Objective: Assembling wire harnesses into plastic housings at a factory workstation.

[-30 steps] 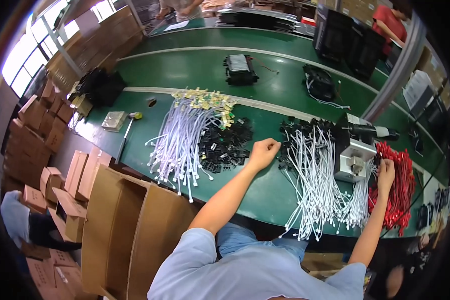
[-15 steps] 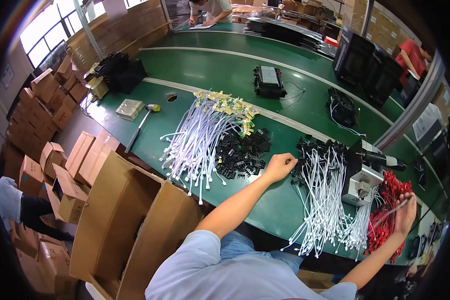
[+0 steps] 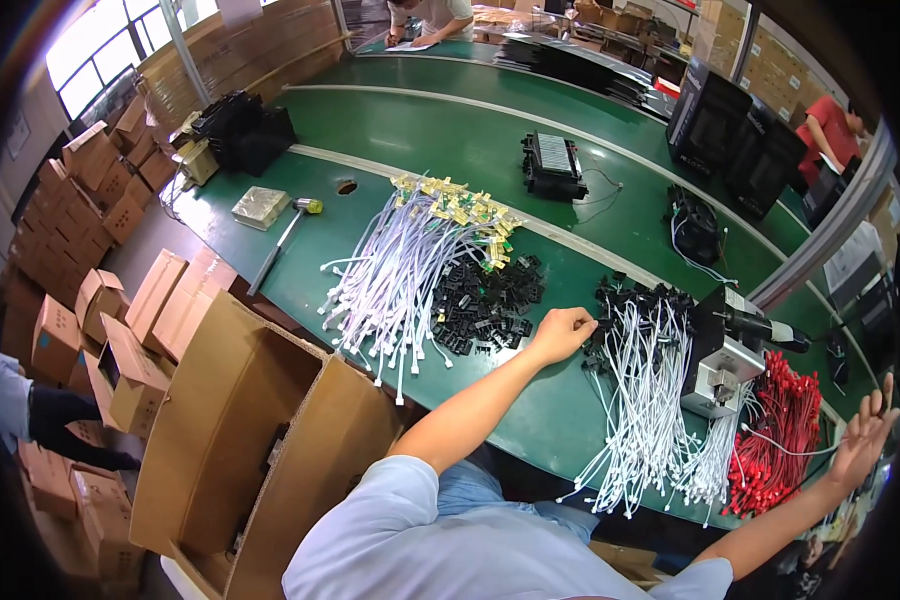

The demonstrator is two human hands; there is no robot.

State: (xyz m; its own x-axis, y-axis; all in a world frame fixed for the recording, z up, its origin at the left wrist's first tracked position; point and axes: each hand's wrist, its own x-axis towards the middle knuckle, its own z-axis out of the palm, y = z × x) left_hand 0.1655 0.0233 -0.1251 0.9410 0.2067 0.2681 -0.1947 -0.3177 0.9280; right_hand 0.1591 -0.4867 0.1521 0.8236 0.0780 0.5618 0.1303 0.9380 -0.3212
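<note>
My left hand (image 3: 562, 335) rests on the green bench with fingers curled in a pinch. Its fingertips meet the edge of a black-connector heap, and what they hold is too small to make out. Beside it lies a thick bundle of white cables (image 3: 642, 400) with black connectors at the far end and white plugs at the near end. My right hand (image 3: 863, 440) is out past the bench's right side, fingers stretched apart. A single white cable (image 3: 785, 445) curves over the red cables (image 3: 778, 430) up to this hand's edge; no grip on it shows.
A metal fixture (image 3: 712, 375) with a black tool stands between white and red cables. Left are yellow-tagged cables (image 3: 395, 270), loose black connectors (image 3: 485, 305) and a hammer (image 3: 288, 240). An open carton (image 3: 205, 430) stands near the bench's front edge. Two people work across the benches.
My right hand has moved right, away from the red cables, and its fingers have spread. The white cable now trails across the red pile. My left hand has barely moved.
</note>
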